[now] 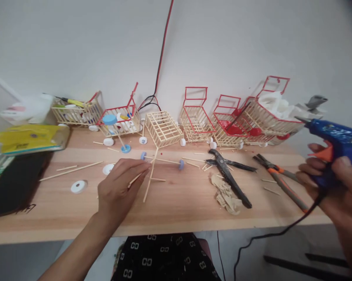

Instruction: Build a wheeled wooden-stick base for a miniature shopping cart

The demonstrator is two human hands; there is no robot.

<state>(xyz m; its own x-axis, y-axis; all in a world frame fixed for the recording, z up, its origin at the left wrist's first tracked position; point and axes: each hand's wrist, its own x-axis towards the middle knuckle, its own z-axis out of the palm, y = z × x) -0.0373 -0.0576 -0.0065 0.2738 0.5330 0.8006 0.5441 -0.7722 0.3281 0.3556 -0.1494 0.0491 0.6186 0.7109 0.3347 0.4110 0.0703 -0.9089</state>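
Observation:
My left hand [119,185] rests on the wooden table [176,210] with its fingertips pinching a thin wooden stick [149,182]. That stick crosses another stick that carries a blue bottle-cap wheel [181,164] at each end. My right hand [336,187] is raised at the right edge, gripping a blue hot glue gun [335,142] with an orange trigger. Its nozzle points left, well away from the sticks. A black cord [269,234] hangs from the gun over the table's front edge.
Several small stick-built carts with red frames [195,117] line the wall. Black shears [230,175], orange-handled pliers [281,179] and crumpled paper scraps [225,193] lie right of centre. White caps [78,186], loose sticks and a yellow packet [29,138] lie at left.

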